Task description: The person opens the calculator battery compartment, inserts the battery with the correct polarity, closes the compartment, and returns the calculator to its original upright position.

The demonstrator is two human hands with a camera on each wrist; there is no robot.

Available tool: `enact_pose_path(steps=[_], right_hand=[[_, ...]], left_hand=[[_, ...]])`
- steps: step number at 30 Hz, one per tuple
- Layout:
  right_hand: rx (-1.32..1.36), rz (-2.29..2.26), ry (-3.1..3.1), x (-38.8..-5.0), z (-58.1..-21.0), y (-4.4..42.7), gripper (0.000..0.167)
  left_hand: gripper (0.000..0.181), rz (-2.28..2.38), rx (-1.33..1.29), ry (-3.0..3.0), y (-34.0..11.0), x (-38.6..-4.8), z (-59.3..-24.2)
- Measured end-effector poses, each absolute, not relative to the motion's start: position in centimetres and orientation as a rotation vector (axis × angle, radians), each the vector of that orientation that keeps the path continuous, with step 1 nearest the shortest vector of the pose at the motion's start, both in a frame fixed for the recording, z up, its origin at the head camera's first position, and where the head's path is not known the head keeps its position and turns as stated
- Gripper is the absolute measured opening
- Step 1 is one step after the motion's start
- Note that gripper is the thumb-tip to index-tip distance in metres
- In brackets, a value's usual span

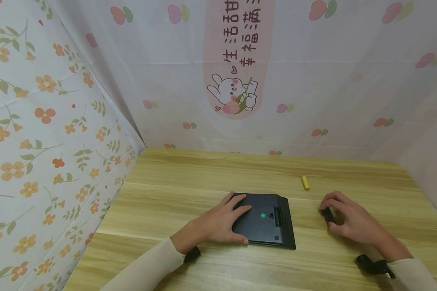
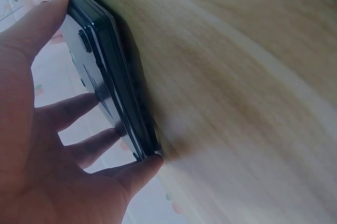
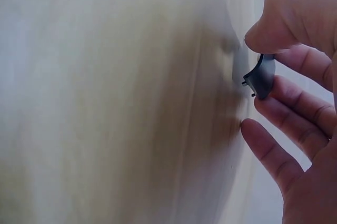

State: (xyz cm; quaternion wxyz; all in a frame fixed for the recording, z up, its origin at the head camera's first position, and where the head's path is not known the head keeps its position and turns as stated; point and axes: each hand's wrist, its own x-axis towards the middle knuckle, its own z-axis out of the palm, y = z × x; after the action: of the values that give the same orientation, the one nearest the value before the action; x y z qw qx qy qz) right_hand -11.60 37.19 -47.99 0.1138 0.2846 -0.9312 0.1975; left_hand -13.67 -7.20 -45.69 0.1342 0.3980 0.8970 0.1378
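A flat black device (image 1: pixel 256 226) lies on the wooden table, its long slot (image 1: pixel 278 217) uncovered near the right side. My left hand (image 1: pixel 223 220) spreads over its left part; in the left wrist view the fingers and thumb of that hand (image 2: pixel 68 129) span the device's edges (image 2: pixel 113 61). Off to the right, my right hand (image 1: pixel 351 220) pinches a small black cover (image 1: pixel 327 215) just at the table surface. The right wrist view shows the curved cover (image 3: pixel 261 79) with small tabs, between thumb and fingers of the hand (image 3: pixel 300 92).
A yellow battery (image 1: pixel 305 183) lies on the table (image 1: pixel 189 169) behind and between the device and my right hand. Patterned cloth (image 1: pixel 167 81) hangs along the table's back edge, and a floral cloth (image 1: pixel 51 153) hangs on the left.
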Motion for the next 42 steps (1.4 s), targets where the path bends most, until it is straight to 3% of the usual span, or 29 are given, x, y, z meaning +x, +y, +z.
enact_pose_path(steps=[42], right_hand=[[0.824, 0.633, -2.745, -11.7, -48.6, 38.6, 0.059]], left_hand=[[0.095, 0.408, 1.14, 2.606, -7.2, -13.5, -45.5]])
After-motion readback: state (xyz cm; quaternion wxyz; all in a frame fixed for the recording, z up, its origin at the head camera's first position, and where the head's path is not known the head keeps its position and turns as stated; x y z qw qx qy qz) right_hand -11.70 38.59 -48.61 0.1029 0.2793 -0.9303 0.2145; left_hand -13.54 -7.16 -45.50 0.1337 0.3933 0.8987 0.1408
